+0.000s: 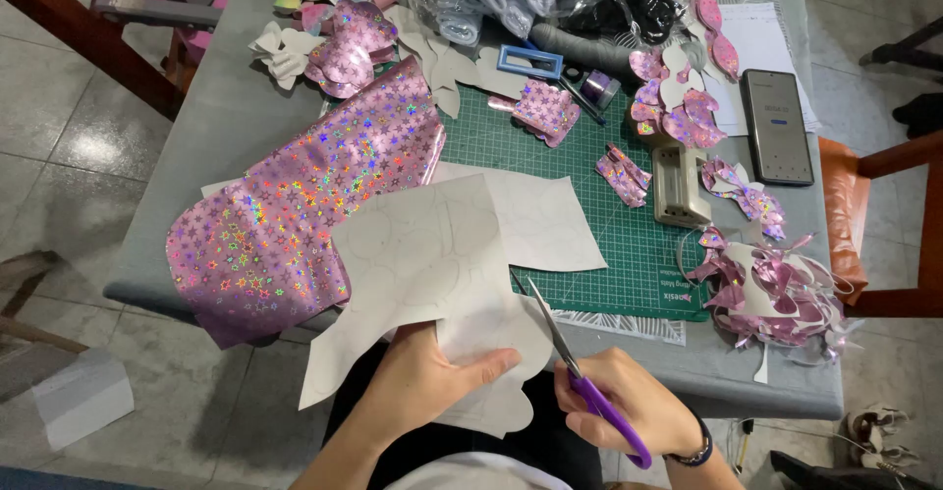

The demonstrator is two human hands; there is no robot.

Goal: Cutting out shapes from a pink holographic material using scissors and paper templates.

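- Pink holographic sheet [295, 205], star-patterned and glossy, drapes off the table's near-left edge; its long axis runs from lower left up to upper right.
- White backing sheet [422, 254], matte with faint pencilled outlines, lies with its far end on the table and hangs over the near edge toward the lap, long axis roughly away from the person.
- Left hand [422, 382] pinches that sheet at its lower edge, thumb on top, fingers beneath, closed on it.
- Scissors [580, 367], purple-handled with steel blades, point up and left, the tips at the white sheet's right edge; blades nearly together.
- Right hand [629, 407] is wrapped through the purple loops, clamped on the scissors.
- Green cutting mat [609, 254], gridded, lies flat on the grey table [177, 156].
- Beige punch tool [680, 186] stands on the mat's right edge.
- Dark phone [776, 127], a flat rectangle, rests far right, long axis away from the person.
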